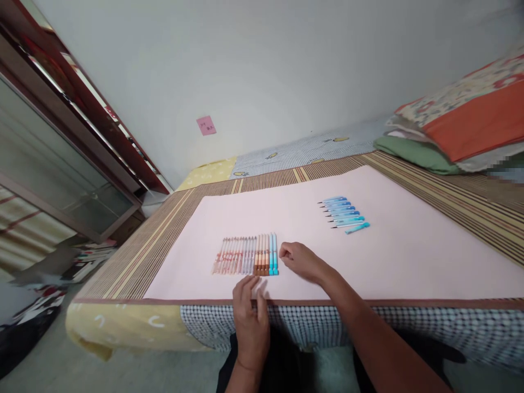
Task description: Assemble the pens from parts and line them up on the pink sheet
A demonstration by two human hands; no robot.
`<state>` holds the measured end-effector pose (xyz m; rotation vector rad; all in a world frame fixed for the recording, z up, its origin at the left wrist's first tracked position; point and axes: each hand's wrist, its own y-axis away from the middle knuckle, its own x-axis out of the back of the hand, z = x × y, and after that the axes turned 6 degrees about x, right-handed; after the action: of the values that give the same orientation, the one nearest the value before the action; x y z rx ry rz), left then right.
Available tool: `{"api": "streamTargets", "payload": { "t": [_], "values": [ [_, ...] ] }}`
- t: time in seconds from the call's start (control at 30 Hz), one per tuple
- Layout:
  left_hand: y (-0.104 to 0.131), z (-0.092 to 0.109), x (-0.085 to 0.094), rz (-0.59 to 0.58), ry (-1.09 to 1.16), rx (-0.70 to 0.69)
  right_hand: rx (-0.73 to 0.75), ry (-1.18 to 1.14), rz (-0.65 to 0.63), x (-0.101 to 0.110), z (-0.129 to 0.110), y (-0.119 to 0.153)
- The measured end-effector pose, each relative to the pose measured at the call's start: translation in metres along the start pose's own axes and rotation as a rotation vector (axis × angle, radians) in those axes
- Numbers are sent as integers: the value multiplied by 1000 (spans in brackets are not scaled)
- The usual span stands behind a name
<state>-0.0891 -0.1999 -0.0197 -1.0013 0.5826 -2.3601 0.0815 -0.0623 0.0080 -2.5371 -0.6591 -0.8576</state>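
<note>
Side by side on the pink sheet [286, 213] lies a row of pens [245, 255]: pale ones with reddish marks, then greyish, brown-ended and light blue ones at the right end. A second group of blue pens [341, 210] lies farther back to the right, points facing left, with one short turquoise piece [357, 228] nearest me. My left hand [249, 300] rests at the near edge of the row, fingers apart and holding nothing. Just right of the light blue pens, my right hand [301, 261] is closed with fingers curled; what it holds, if anything, is hidden.
A striped mat [164, 224] lies under the sheet on a bed. Folded bedding and a cushion [483, 120] are stacked at the back right. A pink note [206, 125] is on the wall. A glass-panelled cabinet [61, 153] stands at left.
</note>
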Motion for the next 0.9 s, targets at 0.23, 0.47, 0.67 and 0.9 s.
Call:
{"api": "streamTargets", "payload": {
  "t": [0.23,0.47,0.67,0.9],
  "values": [
    [51,-5,30,-122,13,78,-19,-102,81,26,-18,46],
    [88,-43,44,-224,-297,-266,-192,-44,53,22,3,172],
    [68,-11,45,-531,-519,6,-223,159,195,-5,49,247],
    [43,29,35,-769,-556,97,-291,194,39,-3,43,227]
  ]
}}
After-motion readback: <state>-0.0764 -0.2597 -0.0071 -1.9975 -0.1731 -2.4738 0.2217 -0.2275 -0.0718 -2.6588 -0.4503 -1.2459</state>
